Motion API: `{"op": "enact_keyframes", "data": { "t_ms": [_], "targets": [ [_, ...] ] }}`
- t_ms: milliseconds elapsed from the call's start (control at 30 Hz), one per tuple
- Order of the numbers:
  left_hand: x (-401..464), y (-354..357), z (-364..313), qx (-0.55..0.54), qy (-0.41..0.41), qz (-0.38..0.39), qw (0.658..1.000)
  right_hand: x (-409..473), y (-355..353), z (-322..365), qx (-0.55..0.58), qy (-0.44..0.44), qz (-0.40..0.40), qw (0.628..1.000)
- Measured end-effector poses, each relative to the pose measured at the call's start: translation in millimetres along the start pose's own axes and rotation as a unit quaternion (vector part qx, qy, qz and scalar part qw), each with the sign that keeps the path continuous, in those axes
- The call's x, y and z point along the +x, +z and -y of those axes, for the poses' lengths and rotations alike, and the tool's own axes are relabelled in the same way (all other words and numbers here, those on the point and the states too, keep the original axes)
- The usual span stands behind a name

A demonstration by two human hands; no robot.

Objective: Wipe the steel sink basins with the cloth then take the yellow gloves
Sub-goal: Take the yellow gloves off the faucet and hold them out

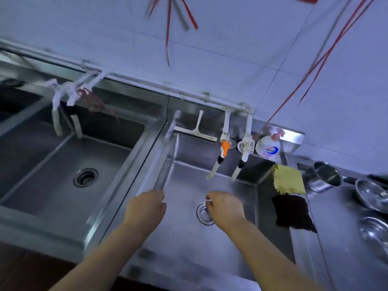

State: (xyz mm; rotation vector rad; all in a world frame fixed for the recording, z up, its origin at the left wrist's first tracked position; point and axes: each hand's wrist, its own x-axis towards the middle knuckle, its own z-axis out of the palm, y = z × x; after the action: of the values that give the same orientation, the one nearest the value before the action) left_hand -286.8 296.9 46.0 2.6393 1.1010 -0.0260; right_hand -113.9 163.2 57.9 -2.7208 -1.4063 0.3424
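**Both hands empty over the right basin, cloths waiting on the rim**

The left hand (147, 208) hovers at the divider between the two basins, fingers curled loosely with nothing in them. The right hand (224, 208) hangs over the drain strainer (204, 214) of the right basin (184, 181), also loosely curled and holding nothing that can be seen. The yellow cloth (288, 179) lies draped over the basin's right rim, a dark cloth (294, 213) overlapping just below it. No yellow gloves are in view.

Risks, as I judge them: picking the dark cloth instead of the yellow one, since they lie touching; or dragging both into the basin at once. The taps (233, 156) hang low over the basin and could catch a sweeping wrist. The soap bottle (267, 149) and steel bowls (371, 196) on the bench stand near enough to be knocked.

The steel is brushed, dull, flat-walled with sharp folded corners; the left basin (52, 164) matches it. The yellow cloth looks nubbly, with frayed edges.
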Motion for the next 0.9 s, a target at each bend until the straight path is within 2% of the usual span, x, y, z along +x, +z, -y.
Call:
{"op": "enact_keyframes", "data": {
  "t_ms": [267,600,767,900],
  "targets": [
    [-91.9,-70.9,167.8,-0.015,-0.112,-0.056,0.992,-25.6,6.2,195.9,0.011,-0.124,0.002,0.992],
    [-160.7,-109.7,301.1,-0.024,-0.227,-0.145,0.963,1.4,9.0,372.9,0.018,-0.271,-0.015,0.962],
    [-171.1,-121.5,367.4,-0.001,-0.290,-0.144,0.946,38.2,25.1,453.0,0.024,-0.322,0.051,0.945],
    [-167.7,-145.5,417.3,0.012,-0.343,-0.154,0.927,72.9,27.1,515.1,0.027,-0.367,0.056,0.928]
  ]
}}
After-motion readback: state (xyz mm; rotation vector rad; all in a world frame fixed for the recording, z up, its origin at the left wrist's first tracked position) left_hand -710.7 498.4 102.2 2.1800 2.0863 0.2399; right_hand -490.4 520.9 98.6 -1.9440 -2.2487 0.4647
